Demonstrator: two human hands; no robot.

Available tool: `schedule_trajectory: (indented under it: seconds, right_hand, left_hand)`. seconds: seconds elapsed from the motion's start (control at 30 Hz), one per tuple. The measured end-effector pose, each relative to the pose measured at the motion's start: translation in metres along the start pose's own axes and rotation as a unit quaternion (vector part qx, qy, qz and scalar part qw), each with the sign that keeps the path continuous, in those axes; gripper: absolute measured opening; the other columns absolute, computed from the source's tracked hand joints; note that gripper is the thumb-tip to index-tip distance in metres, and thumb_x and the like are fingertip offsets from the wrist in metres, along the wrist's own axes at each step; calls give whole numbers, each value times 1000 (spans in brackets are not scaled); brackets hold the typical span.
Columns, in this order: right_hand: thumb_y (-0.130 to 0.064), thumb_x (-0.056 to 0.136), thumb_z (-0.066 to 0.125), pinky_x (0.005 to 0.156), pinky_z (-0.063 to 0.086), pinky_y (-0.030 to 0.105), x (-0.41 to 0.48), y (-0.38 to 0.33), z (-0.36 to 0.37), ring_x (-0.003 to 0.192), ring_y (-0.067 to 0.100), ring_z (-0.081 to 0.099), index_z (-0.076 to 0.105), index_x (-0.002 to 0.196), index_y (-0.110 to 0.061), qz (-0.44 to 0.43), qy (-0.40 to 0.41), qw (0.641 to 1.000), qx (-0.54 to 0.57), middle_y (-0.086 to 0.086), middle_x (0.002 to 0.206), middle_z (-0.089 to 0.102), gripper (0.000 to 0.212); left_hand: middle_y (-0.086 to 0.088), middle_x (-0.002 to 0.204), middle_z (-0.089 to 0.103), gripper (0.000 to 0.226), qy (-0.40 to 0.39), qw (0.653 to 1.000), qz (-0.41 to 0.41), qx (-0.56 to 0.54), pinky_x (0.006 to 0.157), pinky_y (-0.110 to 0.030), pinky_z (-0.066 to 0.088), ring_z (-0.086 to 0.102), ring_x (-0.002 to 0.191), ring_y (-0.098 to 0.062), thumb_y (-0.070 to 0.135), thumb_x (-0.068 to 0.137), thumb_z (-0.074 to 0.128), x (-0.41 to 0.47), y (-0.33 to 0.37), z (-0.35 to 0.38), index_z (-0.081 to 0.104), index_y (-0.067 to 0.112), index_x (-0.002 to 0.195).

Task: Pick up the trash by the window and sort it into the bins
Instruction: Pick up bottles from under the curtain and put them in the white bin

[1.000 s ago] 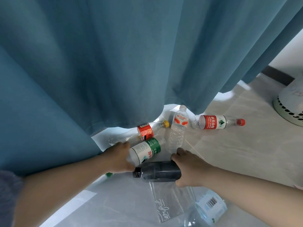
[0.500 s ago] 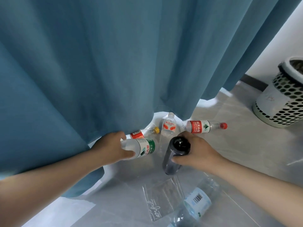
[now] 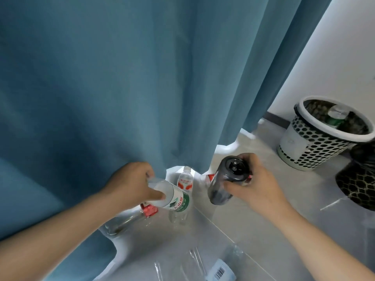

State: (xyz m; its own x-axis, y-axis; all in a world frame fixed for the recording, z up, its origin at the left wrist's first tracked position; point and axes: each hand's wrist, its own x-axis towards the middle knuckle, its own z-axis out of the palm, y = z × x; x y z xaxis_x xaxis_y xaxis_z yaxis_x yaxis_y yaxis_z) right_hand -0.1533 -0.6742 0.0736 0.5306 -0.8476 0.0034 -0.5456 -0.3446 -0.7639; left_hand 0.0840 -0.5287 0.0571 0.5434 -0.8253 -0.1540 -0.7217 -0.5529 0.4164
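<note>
My left hand (image 3: 132, 182) grips a clear bottle with a green and white label (image 3: 172, 196), lifted off the floor. My right hand (image 3: 254, 184) grips a dark grey bottle (image 3: 225, 180), base towards me, also lifted. Under them on the floor lie a clear bottle with a red label (image 3: 129, 219), a small bottle with a red and white label (image 3: 185, 181) and, mostly hidden behind the dark bottle, another red-labelled bottle (image 3: 211, 177). A white perforated bin (image 3: 316, 147) with a black liner stands at the right and holds a green-capped bottle (image 3: 336, 117).
A blue curtain (image 3: 142, 78) hangs over the left and middle, down to the floor. A black patterned bin (image 3: 359, 179) stands at the right edge, next to the white one. A clear plastic bag (image 3: 182, 264) and a barcode-labelled bottle (image 3: 221, 272) lie near the bottom.
Both hands have lifted their bottles higher off the floor. My view has swung to the right and up, so the white bin now shows fully and the black bin has come into view.
</note>
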Motion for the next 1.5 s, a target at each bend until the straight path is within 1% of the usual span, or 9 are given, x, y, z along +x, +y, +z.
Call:
schedule_trajectory:
  seconds: [0.17, 0.37, 0.5, 0.63, 0.73, 0.9, 1.0, 1.13, 1.5]
  right_hand:
    - [-18, 65, 82, 62, 42, 2, 14, -18, -35, 80, -11, 58, 53, 100, -34, 28, 45, 998, 25, -21, 87, 65, 48]
    - [-14, 64, 82, 78, 51, 25, -3, -89, -106, 86, 1, 64, 54, 104, -35, 96, 40, 994, 22, -18, 92, 68, 53]
    - [-18, 66, 79, 71, 50, 18, -14, -164, -167, 83, -2, 64, 53, 104, -37, 119, 25, 992, 19, -19, 91, 68, 49]
    - [-16, 68, 79, 64, 45, 12, -23, -232, -222, 83, -1, 63, 53, 104, -35, 117, 34, 992, 25, -19, 91, 66, 49]
    - [-17, 67, 80, 64, 47, 10, -36, -293, -277, 84, -8, 59, 53, 101, -38, 104, 53, 993, 25, -21, 90, 65, 48]
    - [-20, 66, 82, 78, 46, 16, -50, -385, -370, 93, -1, 60, 54, 113, -33, 91, 87, 992, 18, -18, 98, 64, 56]
    - [-20, 67, 83, 84, 45, 20, -58, -434, -426, 96, 2, 59, 53, 120, -30, 85, 108, 990, 21, -18, 103, 63, 62]
    - [-18, 67, 82, 74, 40, 5, -74, -486, -490, 94, -2, 59, 52, 115, -32, 70, 139, 988, 17, -21, 99, 62, 58]
    - [-22, 69, 82, 83, 49, 24, -98, -495, -590, 96, 2, 60, 49, 111, -40, 49, 196, 978, 56, -19, 103, 63, 56]
  left_hand:
    - [14, 85, 62, 42, 0, 998, 2, -68, 68, -24, 45, 58, 81, -8, 45, 51, 88, 13, 33, -25, 65, 28, 82]
    - [4, 82, 66, 41, -44, 995, -42, -85, 64, -27, 49, 64, 73, -13, 38, 54, 86, -12, 78, -108, 64, 22, 85]
    - [8, 81, 61, 40, -50, 998, -29, -39, 67, -26, 47, 57, 76, -10, 43, 58, 79, -45, 117, -183, 64, 21, 87]
    - [6, 84, 61, 37, -68, 997, -19, -8, 67, -25, 46, 58, 79, -13, 42, 61, 75, -68, 158, -257, 62, 22, 89]
    - [11, 84, 54, 40, -69, 998, -4, -1, 60, -12, 35, 53, 80, -9, 47, 62, 75, -89, 198, -323, 54, 30, 91]
    - [15, 100, 59, 51, -32, 999, 22, -32, 76, -20, 45, 57, 92, -10, 45, 63, 75, -124, 271, -425, 49, 31, 104]
    - [14, 99, 58, 48, -22, 998, 27, -50, 74, -21, 44, 56, 90, -12, 42, 64, 75, -140, 311, -479, 47, 31, 101]
    - [12, 88, 57, 43, -3, 996, 47, -77, 64, -20, 41, 55, 81, -11, 43, 62, 75, -153, 360, -540, 47, 28, 91]
    - [12, 89, 57, 49, 49, 987, 90, -122, 61, -18, 39, 55, 82, -12, 43, 63, 80, -170, 479, -593, 48, 32, 97]
